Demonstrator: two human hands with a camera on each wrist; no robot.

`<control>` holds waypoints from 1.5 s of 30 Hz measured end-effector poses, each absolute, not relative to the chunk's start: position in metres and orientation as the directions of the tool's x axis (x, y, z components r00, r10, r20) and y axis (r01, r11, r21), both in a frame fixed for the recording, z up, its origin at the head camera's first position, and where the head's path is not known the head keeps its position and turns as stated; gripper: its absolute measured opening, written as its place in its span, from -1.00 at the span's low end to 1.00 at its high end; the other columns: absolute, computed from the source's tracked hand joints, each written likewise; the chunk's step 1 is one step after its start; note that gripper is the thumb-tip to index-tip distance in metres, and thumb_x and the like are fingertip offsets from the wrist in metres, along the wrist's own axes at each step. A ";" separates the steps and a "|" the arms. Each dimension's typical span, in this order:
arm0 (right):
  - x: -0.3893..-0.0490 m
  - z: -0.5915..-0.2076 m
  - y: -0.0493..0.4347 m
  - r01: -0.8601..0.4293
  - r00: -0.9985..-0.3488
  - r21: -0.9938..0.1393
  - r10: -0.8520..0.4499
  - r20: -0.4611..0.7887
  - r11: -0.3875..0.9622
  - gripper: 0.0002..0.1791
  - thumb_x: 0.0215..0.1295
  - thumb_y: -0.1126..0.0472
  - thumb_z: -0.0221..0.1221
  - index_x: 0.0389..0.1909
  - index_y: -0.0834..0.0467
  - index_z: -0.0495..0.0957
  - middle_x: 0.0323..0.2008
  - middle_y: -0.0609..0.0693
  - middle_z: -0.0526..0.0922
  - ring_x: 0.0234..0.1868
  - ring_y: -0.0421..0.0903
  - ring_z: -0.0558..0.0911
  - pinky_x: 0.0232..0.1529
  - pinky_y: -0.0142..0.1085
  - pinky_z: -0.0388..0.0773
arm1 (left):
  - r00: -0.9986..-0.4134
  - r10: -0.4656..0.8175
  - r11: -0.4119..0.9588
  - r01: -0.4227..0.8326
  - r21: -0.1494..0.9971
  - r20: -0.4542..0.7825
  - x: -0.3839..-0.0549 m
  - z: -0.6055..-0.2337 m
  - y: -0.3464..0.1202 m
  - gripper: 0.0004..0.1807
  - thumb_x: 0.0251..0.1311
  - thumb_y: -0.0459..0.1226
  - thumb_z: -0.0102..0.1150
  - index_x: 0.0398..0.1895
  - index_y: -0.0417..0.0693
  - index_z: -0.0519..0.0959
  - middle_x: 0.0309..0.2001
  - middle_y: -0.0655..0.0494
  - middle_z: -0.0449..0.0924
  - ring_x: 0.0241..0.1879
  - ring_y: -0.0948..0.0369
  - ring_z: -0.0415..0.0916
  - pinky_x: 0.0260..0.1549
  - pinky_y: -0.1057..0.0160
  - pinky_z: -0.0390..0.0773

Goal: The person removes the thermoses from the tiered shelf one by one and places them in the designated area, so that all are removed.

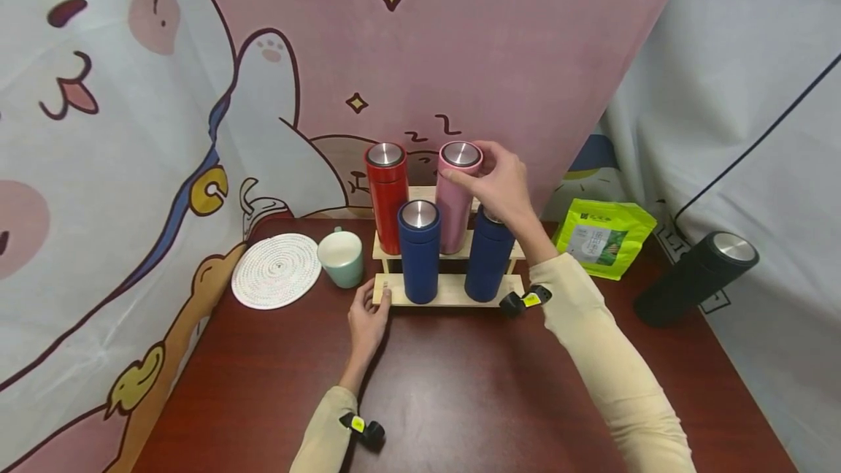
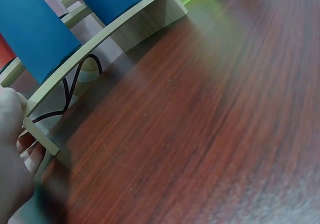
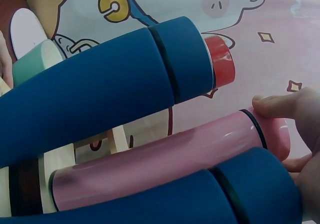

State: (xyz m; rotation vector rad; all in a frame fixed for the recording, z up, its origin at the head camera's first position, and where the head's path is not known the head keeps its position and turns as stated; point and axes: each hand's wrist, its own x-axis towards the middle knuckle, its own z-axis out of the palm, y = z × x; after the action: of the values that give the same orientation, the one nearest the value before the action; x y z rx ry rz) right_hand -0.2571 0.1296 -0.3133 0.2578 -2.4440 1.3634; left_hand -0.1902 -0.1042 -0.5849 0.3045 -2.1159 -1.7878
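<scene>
On the upper tier of a light wooden two-step rack point(image 1: 453, 290) stands a pink thermos point(image 1: 453, 203), and my right hand point(image 1: 499, 185) grips it round its cap, thumb in front. The right wrist view shows that thumb on the pink cap point(image 3: 275, 134). Left of it, a red thermos point(image 1: 388, 203) shares the upper tier. Two blue thermoses stand on the lower tier, one at the left point(image 1: 420, 254) and one at the right point(image 1: 489, 258), partly behind my right wrist. My left hand point(image 1: 368, 316) holds the rack's front left corner, fingers round the board's end point(image 2: 42, 136).
A mint green cup point(image 1: 342, 260) and a round white woven mat point(image 1: 276, 272) sit to the left of the rack. To the right are a bright green pouch point(image 1: 604, 239) and a black thermos point(image 1: 690, 283) beside the curtain. The dark red table point(image 1: 447, 385) extends in front.
</scene>
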 end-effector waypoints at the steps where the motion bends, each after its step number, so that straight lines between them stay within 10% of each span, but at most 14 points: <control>1: -0.257 -0.313 0.131 -0.310 -0.930 -0.795 0.009 0.369 0.521 -0.21 0.09 -0.10 0.49 0.28 0.19 0.50 0.07 0.13 0.70 -0.04 0.02 0.68 0.02 -0.10 0.62 | -0.915 -0.383 0.177 0.062 0.982 0.126 -0.190 -0.585 -0.104 -0.51 0.29 -0.22 0.35 0.26 -0.13 0.55 0.02 -0.17 0.70 -0.02 0.06 0.68 -0.07 0.22 0.62; 45: -0.243 -0.320 0.211 -0.424 -0.727 -0.811 0.382 0.570 0.403 -0.37 0.01 0.06 0.55 0.17 0.05 0.64 0.02 0.04 0.71 -0.12 -0.26 0.61 -0.07 -0.49 0.55 | -0.918 -0.375 0.184 0.064 0.981 0.130 -0.190 -0.586 -0.104 -0.49 0.28 -0.24 0.35 0.28 -0.14 0.53 0.05 -0.19 0.69 0.04 0.01 0.66 -0.03 0.05 0.62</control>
State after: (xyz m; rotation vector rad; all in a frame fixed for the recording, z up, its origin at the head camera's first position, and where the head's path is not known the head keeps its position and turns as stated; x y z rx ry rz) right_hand -0.2434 0.2114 -0.3196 0.0353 -1.9299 1.4022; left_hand -0.1896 -0.1042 -0.5859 0.2947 -2.1251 -1.7863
